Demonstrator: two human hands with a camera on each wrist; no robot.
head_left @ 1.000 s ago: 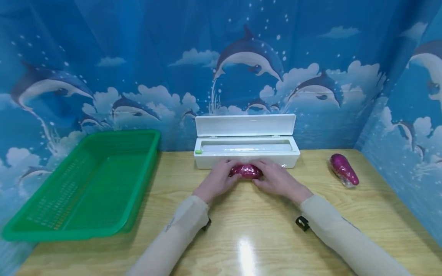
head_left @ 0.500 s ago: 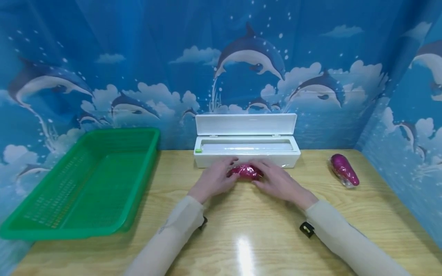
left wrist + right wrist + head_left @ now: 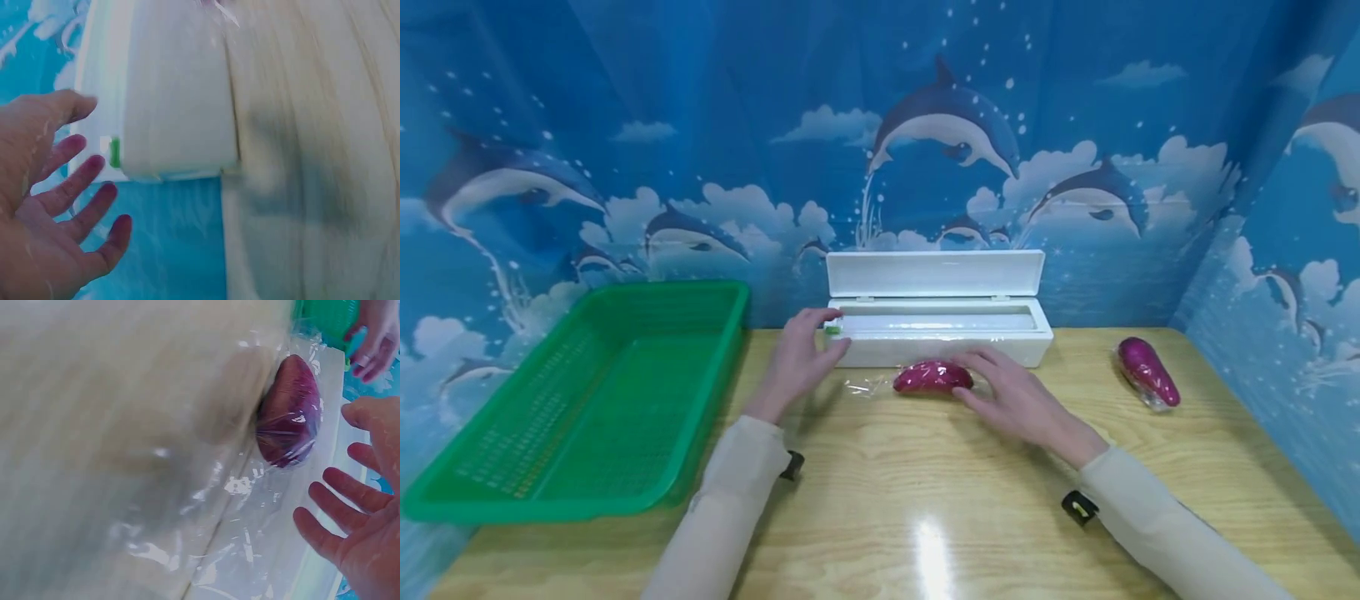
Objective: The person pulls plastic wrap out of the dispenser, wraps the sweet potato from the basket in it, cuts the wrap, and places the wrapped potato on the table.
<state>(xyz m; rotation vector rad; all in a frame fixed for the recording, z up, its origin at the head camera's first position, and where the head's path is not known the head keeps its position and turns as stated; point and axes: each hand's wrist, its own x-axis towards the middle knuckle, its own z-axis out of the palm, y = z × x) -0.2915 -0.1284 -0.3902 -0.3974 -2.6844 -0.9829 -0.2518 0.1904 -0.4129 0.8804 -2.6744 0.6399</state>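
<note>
A purple-red sweet potato [image 3: 931, 377], shaped like a spindle, lies under clear cling film [image 3: 240, 484] in front of a white cling film box [image 3: 940, 352]. The film spreads over the tabletop around it in the right wrist view. My left hand [image 3: 797, 358] is at the box's left end, beside the small green slider [image 3: 114, 152]. Its fingers are spread and hold nothing; whether they touch the slider I cannot tell. Next to the sweet potato's right end is my right hand [image 3: 1011, 396], fingers loosely extended and gripping nothing.
The box's white lid [image 3: 935, 273] stands raised against the dolphin-printed curtain [image 3: 760, 108]. On the left is a green plastic basket [image 3: 681, 450]. A film-wrapped purple eggplant [image 3: 1146, 371] lies at the right on the wooden table [image 3: 1000, 517].
Both hands have let go of the sweet potato. The left moved left and up to the box's end, while the right drew back slightly. The sweet potato is now more exposed.
</note>
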